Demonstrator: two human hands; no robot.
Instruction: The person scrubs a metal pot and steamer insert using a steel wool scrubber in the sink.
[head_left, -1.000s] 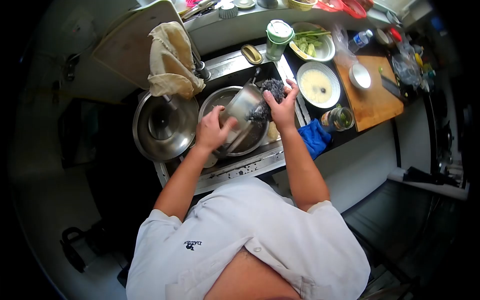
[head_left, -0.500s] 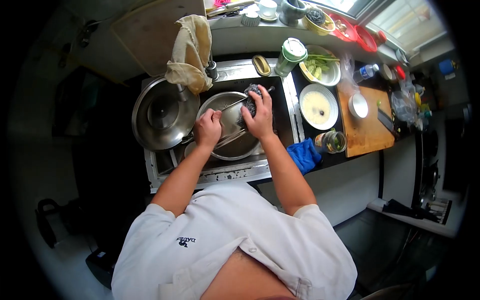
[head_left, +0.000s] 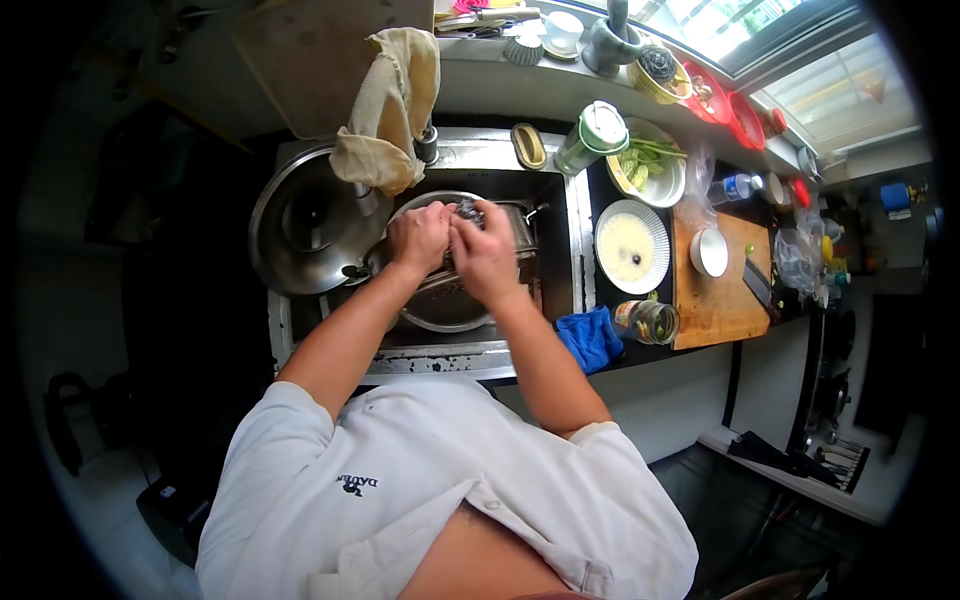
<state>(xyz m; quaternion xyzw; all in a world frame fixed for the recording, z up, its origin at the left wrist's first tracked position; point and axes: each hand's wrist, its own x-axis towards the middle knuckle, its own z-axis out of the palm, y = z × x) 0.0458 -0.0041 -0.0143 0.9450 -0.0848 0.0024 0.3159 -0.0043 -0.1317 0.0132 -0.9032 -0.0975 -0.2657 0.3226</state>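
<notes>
Over the sink, my left hand (head_left: 420, 238) is closed on the near edge of a metal vessel (head_left: 522, 232), whose shape is partly hidden by my hands. My right hand (head_left: 484, 254) is wrapped round a dark wire scrubber (head_left: 468, 211) and presses it against the metal, close beside my left hand. Below them a round steel basin (head_left: 450, 308) sits in the sink, with a long metal piece lying across it. A large steel bowl (head_left: 270, 225) stands at the left, beside a cloth (head_left: 392, 110) draped over the faucet.
Right of the sink are a ribbed bowl of pale liquid (head_left: 632, 215), a glass jar (head_left: 655, 322), a blue cloth (head_left: 588, 338) and a cutting board (head_left: 700, 300) with a white bowl and a knife. Behind stand a green-lidded container (head_left: 592, 138) and a vegetable bowl (head_left: 668, 188).
My right hand has moved left with the scrubber, coming close to my left hand. The metal vessel has changed its tilt. The whole view has shifted.
</notes>
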